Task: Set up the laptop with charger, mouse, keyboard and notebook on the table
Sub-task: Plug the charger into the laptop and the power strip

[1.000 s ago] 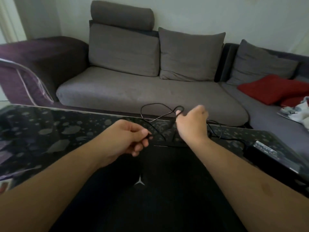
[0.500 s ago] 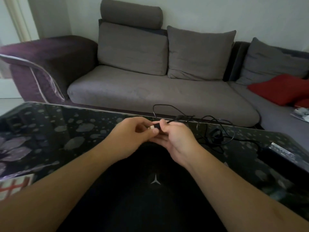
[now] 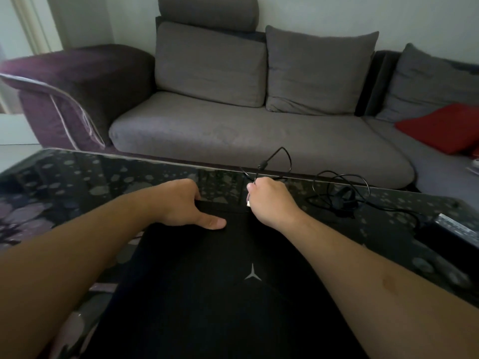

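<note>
The right hand (image 3: 269, 200) is curled in a fist around the thin black charger cable (image 3: 285, 161); the small metal plug (image 3: 248, 203) sticks out of the bottom of the fist and points down at the back edge of the laptop (image 3: 220, 294); the plug is just above that edge, so the right hand is the near one for pushing it in, I think; where the hole for it sits cannot be seen from here. The left hand (image 3: 186, 206) lies on the far left part of the lid; its fingers bend over the back edge and its thumb lies flat on top; it holds nothing else and seems to keep the laptop from sliding.

The laptop is shut, flat, black and dull, with a little silver star mark; it lies long way toward the sofa (image 3: 259, 136). The cable loops up, then lies in loose curls on the table (image 3: 77, 177) and runs to the black charger brick (image 3: 451, 231) at the right; the table is dark, shiny and spotted; the sofa looks soft and grey.
</note>
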Motion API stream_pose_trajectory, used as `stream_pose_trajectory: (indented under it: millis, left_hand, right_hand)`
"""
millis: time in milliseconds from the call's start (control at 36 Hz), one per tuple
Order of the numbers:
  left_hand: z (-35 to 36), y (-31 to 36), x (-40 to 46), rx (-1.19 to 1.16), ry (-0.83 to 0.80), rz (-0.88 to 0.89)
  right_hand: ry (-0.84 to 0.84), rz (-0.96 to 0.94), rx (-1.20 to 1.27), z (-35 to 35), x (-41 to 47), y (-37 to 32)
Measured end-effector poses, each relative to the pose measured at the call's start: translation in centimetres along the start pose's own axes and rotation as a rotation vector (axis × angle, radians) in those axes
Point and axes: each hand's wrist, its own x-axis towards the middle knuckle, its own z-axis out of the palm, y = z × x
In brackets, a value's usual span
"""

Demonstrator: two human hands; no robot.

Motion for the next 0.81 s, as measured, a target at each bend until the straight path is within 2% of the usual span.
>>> stream_pose_trajectory:
  millis: [111,194,306,444,806]
  left_hand:
    - [-0.7,-0.2,-0.2,0.03,-0.038,0.012]
    - [-1.1,-0.3,-1.1,0.021,-0.01,0.022]
    - [-2.7,0.5,-3.4,0.013,0.099,0.051]
    - [-4.8,1.7,-7.8,0.062,0.256,0.101]
    - [-4.8,3.6,-18.7,0.05,0.611,0.18]
  right_hand:
    - [-0.037,-0.004,0.044,-0.6,0.1,-0.6]
    - [-0.022,-0.044,0.098,-2.2,-0.9,-1.5]
    - [0.065,-0.067,0.219,-4.7,-2.3,-2.3]
    - [0.128,-0.157,0.252,-9.0,-5.1,-3.9]
    - [0.02,-0.337,0.45,-17.6,-13.1,-5.9]
